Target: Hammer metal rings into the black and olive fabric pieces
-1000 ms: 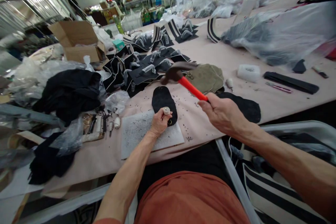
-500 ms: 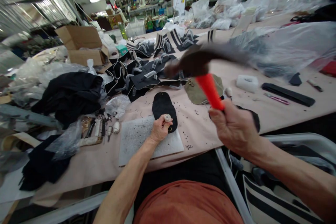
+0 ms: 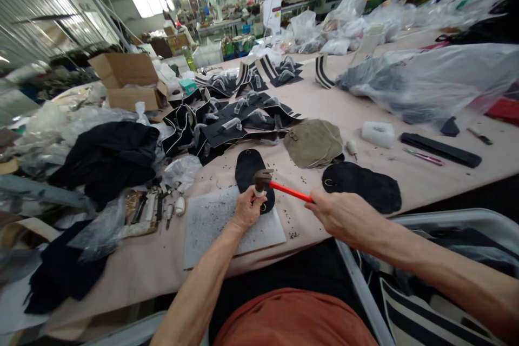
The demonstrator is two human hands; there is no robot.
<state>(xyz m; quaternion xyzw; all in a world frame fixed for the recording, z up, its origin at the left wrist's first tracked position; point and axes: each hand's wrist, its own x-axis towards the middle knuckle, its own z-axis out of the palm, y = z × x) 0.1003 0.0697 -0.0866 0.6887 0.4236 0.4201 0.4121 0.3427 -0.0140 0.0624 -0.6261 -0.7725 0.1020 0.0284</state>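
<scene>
My left hand (image 3: 248,210) is closed around a white-wrapped punch (image 3: 258,192), held upright on a black fabric piece (image 3: 248,166). That piece has a brass-coloured ring near each end and lies partly on a speckled white board (image 3: 211,216). My right hand (image 3: 336,210) grips the red handle of a claw hammer (image 3: 290,190). The hammer's head rests on or just above the top of the punch; the exact contact is too small to tell. The punch's lower tip is hidden behind my left fingers.
Right of the hammer lie another black piece (image 3: 363,185), a stack of olive pieces (image 3: 314,143) and a white-handled tool (image 3: 351,147). Left of the board are several hand tools (image 3: 151,200) and dark cloth (image 3: 109,151). Strapped black pieces (image 3: 231,119) and a cardboard box (image 3: 132,81) stand behind.
My right hand has swung the hammer down and left from a raised position onto the punch. The left hand keeps its hold on the punch at nearly the same spot.
</scene>
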